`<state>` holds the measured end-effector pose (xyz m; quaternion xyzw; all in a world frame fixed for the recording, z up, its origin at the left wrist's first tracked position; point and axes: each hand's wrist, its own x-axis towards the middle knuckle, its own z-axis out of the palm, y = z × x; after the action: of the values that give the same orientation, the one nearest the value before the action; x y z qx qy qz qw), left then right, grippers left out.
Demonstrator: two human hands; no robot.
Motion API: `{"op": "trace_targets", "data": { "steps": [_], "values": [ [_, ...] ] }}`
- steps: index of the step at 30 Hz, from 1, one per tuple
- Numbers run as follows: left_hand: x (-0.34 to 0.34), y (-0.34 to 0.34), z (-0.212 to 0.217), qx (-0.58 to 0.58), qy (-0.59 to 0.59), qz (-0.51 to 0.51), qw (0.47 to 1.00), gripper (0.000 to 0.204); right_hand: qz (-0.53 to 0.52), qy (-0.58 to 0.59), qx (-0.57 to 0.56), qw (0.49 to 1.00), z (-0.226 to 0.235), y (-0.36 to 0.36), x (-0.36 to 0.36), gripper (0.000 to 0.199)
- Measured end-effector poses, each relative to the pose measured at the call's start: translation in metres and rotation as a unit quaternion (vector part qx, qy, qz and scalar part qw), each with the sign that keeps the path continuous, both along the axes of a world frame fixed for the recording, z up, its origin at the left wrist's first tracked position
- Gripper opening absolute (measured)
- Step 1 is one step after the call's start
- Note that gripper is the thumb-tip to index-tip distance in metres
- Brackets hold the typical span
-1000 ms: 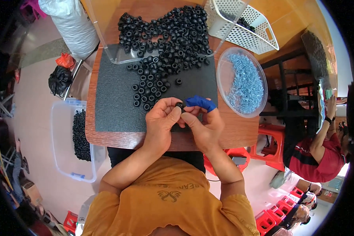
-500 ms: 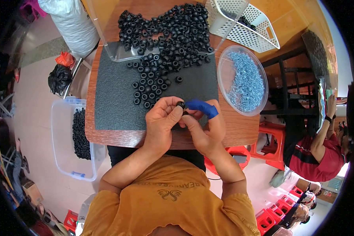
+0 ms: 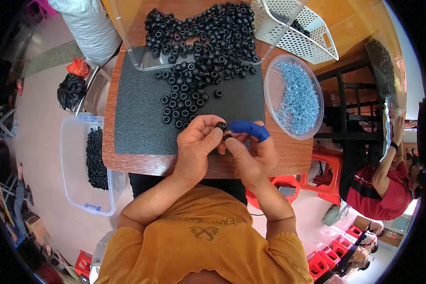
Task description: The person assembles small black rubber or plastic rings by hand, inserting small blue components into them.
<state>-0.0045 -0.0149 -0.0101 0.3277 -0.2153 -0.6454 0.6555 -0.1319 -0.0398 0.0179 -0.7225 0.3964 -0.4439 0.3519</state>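
Observation:
Between the thumb and fingers of my left hand [image 3: 196, 144] is a small round black cap-like part [image 3: 221, 126] with a hollow in it. My right hand [image 3: 253, 154] is closed close beside it, a blue wrap [image 3: 247, 128] covering its index finger. A second dark piece [image 3: 227, 137] shows at the right thumb tip, mostly hidden by the fingers. Both hands hover over the near edge of a dark grey mat [image 3: 142, 113]. Just beyond them lie many loose black parts [image 3: 179, 102], several with their ring-shaped openings up, spreading back into a pile.
Right of the mat, a round clear tray [image 3: 273, 75] holds small light-blue pieces. A white perforated basket [image 3: 293, 40] stands behind it. On the left, below the table [image 3: 128, 163], sits a clear bin [image 3: 75, 165] with black parts. A person in a red shirt [image 3: 378, 191] is at the far right.
My right hand has shifted slightly right, and its wrapped finger sits a little farther from the black part. My left hand keeps its pinch. The whole view has moved slightly.

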Motion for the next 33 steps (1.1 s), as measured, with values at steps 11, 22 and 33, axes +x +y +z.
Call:
{"op": "trace_targets", "data": {
  "steps": [11, 22, 33],
  "values": [
    [0.002, 0.001, -0.002, -0.025, 0.048, -0.041, 0.998, 0.023, -0.004, -0.302, 0.225, 0.926, 0.007, 0.000, 0.003, 0.033],
    [-0.001, 0.009, 0.005, -0.007, -0.090, -0.001, 0.996, 0.023, -0.056, -0.226, 0.183, 0.955, 0.001, 0.003, 0.004, 0.030],
    [-0.004, 0.012, 0.001, -0.015, -0.105, -0.004, 0.994, 0.022, -0.040, -0.245, 0.177, 0.952, -0.002, 0.011, 0.008, 0.030]
  ]
}}
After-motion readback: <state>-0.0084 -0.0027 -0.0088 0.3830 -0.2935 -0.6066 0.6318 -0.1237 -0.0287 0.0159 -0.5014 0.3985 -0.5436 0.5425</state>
